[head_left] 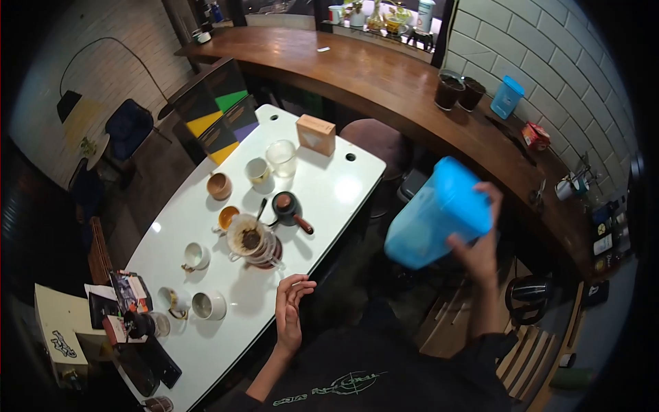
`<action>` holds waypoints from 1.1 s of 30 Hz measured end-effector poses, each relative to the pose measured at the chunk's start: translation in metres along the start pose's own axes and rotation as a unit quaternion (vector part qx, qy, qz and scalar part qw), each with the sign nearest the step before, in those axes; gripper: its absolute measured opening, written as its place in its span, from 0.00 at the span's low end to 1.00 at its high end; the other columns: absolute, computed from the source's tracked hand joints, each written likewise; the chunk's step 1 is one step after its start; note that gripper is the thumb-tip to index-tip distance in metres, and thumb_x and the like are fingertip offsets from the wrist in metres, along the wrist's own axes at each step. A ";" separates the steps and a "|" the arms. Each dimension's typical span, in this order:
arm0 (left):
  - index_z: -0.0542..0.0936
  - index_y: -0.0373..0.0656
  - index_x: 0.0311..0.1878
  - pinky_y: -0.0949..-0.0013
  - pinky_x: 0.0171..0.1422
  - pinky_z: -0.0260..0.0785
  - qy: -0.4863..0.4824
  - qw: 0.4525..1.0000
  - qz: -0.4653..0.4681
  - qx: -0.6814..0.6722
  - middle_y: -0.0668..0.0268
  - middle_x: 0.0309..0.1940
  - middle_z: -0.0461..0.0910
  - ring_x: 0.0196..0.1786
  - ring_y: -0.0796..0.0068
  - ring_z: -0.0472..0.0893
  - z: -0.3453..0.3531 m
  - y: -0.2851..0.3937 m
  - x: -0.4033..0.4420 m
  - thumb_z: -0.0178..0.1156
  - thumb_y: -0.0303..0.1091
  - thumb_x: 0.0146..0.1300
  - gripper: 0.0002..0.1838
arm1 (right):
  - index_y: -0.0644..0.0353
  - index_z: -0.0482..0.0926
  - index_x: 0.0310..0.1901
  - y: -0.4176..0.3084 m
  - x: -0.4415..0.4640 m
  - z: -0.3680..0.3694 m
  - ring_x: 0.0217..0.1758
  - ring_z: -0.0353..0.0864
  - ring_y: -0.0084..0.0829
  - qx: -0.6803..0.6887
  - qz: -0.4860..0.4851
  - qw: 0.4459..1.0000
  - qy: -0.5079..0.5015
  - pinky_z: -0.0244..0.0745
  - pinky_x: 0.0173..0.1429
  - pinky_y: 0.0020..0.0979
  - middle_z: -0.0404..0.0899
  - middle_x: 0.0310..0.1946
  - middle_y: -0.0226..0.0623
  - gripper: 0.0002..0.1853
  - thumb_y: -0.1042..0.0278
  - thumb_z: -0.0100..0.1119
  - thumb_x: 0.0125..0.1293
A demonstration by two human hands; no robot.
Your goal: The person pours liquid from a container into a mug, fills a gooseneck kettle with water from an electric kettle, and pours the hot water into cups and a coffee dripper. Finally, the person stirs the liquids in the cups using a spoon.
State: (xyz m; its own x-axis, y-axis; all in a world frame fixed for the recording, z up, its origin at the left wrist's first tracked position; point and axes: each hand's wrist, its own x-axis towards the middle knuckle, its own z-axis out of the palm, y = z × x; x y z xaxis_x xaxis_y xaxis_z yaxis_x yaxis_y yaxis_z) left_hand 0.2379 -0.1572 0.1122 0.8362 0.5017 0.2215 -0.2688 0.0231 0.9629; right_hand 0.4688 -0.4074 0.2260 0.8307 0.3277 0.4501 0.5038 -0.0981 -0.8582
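Note:
My right hand (pixel 478 250) grips a blue translucent plastic container (pixel 422 223) with a brighter blue lid (pixel 463 196). The container is tilted and a little blurred, held off to the right of the white table. At the table's near edge, my left hand (pixel 291 312) is raised with nothing in it, its fingers loosely stretched. Closest to that hand is a glass coffee server (pixel 266 257) topped by a dripper (pixel 248 237), with dark coffee grounds in its paper filter. Just behind stands a small dark pot (pixel 283 204) with a wooden handle.
Several cups, among them a white mug (pixel 209 305) and a brown cup (pixel 219 186), stand on the white table (pixel 343 199). A glass jar (pixel 281 158) and a cardboard box (pixel 316 134) are farther back. Along the wall, a wooden counter (pixel 384 86) carries another blue container (pixel 507 97).

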 end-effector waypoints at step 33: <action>0.77 0.33 0.43 0.66 0.53 0.71 0.023 0.998 -0.053 0.028 0.57 0.41 0.77 0.42 0.69 0.79 0.231 -0.065 0.135 0.47 0.40 0.78 0.18 | 0.57 0.57 0.70 0.252 0.504 -0.235 0.64 0.74 0.58 -0.542 0.016 0.836 0.086 0.71 0.63 0.60 0.68 0.62 0.61 0.57 0.42 0.78 0.41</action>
State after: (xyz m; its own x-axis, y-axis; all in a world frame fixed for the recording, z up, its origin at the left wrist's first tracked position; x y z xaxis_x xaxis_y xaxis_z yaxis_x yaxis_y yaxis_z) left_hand 0.4790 -0.2905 0.1153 0.8352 0.5387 0.1111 -0.1511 0.0306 0.9880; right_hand 1.0703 -0.4877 0.2950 0.8227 0.1778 0.5400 0.3223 -0.9284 -0.1853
